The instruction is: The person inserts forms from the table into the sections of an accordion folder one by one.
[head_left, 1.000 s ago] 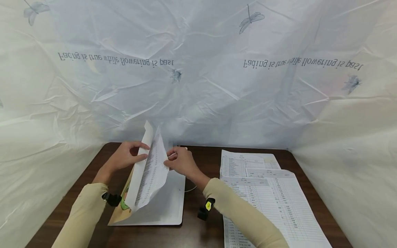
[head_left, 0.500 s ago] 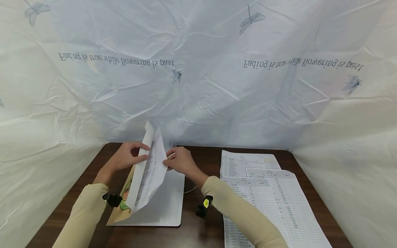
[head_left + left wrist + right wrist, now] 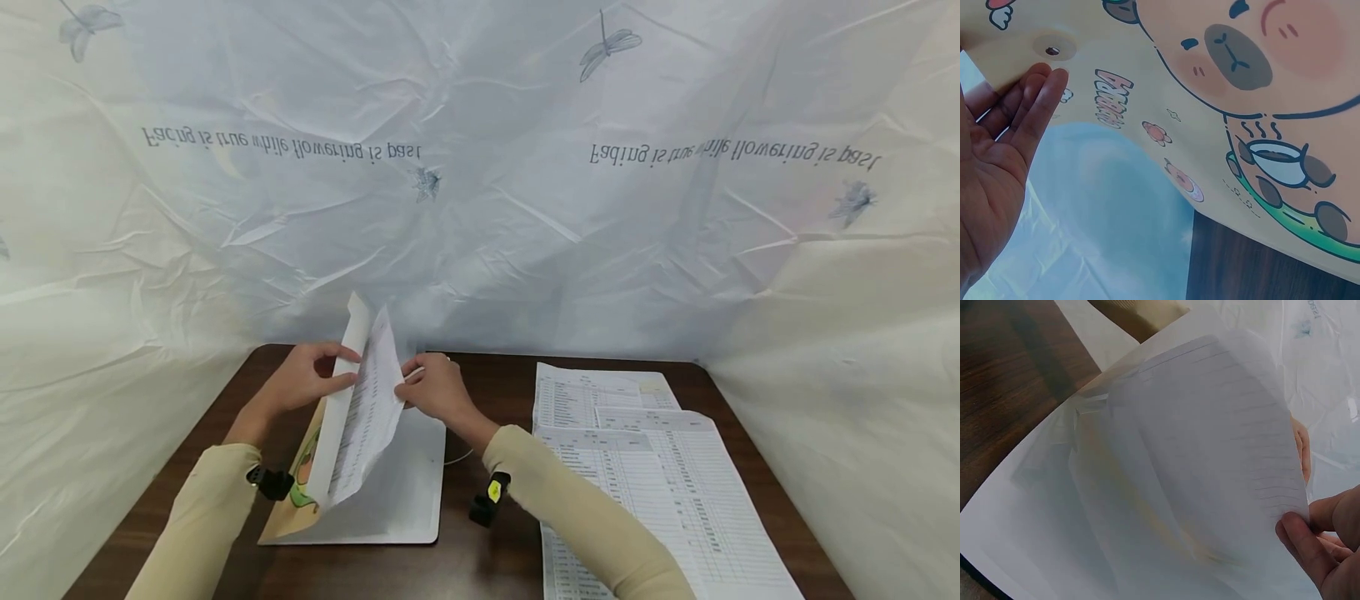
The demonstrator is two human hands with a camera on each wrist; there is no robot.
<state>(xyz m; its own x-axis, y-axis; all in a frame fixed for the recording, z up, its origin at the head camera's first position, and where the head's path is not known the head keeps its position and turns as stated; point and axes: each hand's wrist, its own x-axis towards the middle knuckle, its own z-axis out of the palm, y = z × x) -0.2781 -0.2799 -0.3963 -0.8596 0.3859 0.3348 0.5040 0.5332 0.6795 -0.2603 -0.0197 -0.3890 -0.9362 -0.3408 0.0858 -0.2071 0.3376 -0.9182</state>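
Surface: dark brown wood-grain tabletop (image 3: 487,575) with rounded far corners. Resting on it is the flat folder with a white interior and a tan, cartoon-printed cover (image 3: 405,492), its cover raised at a slant; this folder serves as reference. To its right, well apart, lie overlapping white sheets printed with tables (image 3: 720,492), partly hidden by the right forearm. A thin pale cord (image 3: 460,459) curves just beside its right edge.

Room: wrinkled, translucent white sheeting (image 3: 480,217) stands behind the folder and to both sides, printed with dragonflies and flipped lettering.

Pose: both arms, in beige sleeves (image 3: 206,500), reach forward, bent inward at the wrist. The left hand (image 3: 298,382), left of the folder's interior, holds the raised cover by thumb and fingers; several fingers lie extended along the printed face. The right hand (image 3: 441,390), above the folder's right part, pinches the edge of a thin white printed paper sheet (image 3: 369,417) between thumb and fingers. That sheet stands tilted inside the folder, beside the cover.
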